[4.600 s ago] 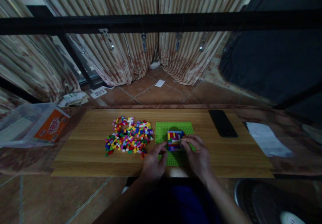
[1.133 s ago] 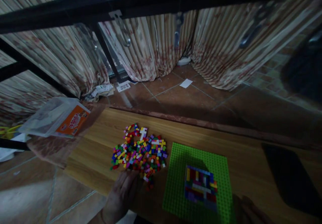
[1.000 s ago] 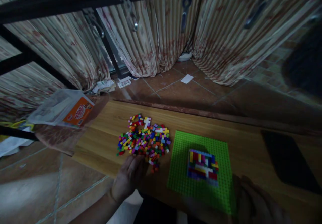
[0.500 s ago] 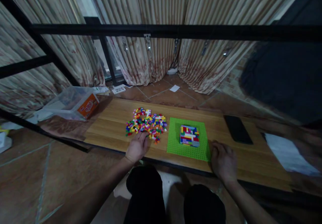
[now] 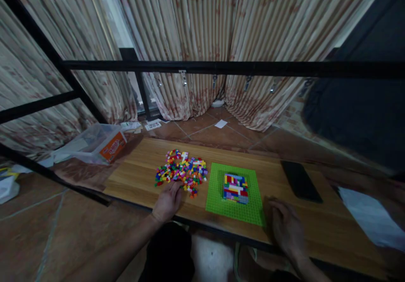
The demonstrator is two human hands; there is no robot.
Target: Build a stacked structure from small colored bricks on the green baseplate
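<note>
My left hand (image 5: 168,199) is at the near edge of a loose pile of small coloured toy bricks (image 5: 185,170), its fingers bent together. Whatever they may hold is hidden. To the right of the pile lies a green studded baseplate (image 5: 217,206), bearing a low, roughly square block of multicoloured bricks (image 5: 236,188). My right hand (image 5: 286,223) rests on the tabletop just beyond the baseplate's right edge. Its fingers are curled and slightly blurred, so I cannot see whether anything is in them.
The wooden table (image 5: 133,176) carries a black phone-like slab (image 5: 301,181) and a white paper (image 5: 371,214) at the right. A clear plastic bin (image 5: 98,142) with an orange label stands beyond the left end. A black metal bar (image 5: 202,66) crosses before the curtains (image 5: 190,24).
The whole scene sits lower in the picture as my head has tilted up. Both hands keep about the same places, the left by the pile, the right beside the baseplate.
</note>
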